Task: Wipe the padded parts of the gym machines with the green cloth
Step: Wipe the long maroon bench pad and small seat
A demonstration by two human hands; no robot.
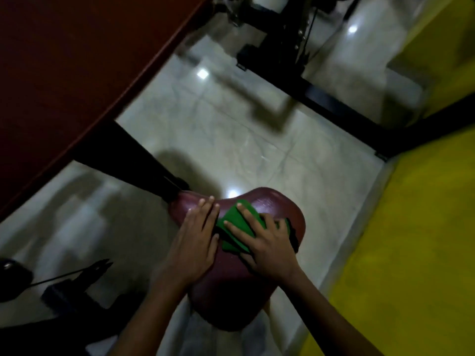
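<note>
With flat open fingers, the right hand [267,242] should press the green cloth [237,227] across the whole maroon seat pad [277,209] while the flat left hand [196,237] steadies it.

Single head-worn view, tilted, looking steeply down, close above padded seat [239,278] at 6 o'clock, floor [231,140] beyond

Support surface: maroon padded seat [272,209], heart-like outline, mounted on a black frame bar [133,155] running up-left. Directly on the seat: folded green cloth [237,223] near its far end, with the right hand [267,242] flat on top of it, fingers spread; left hand [196,235] rests palm-down on the bare pad just beside the cloth. Below the seat, a pale glossy tiled floor [218,140] carries the black machine frames [295,60]; a yellow strip [411,227] borders its right side.
</note>
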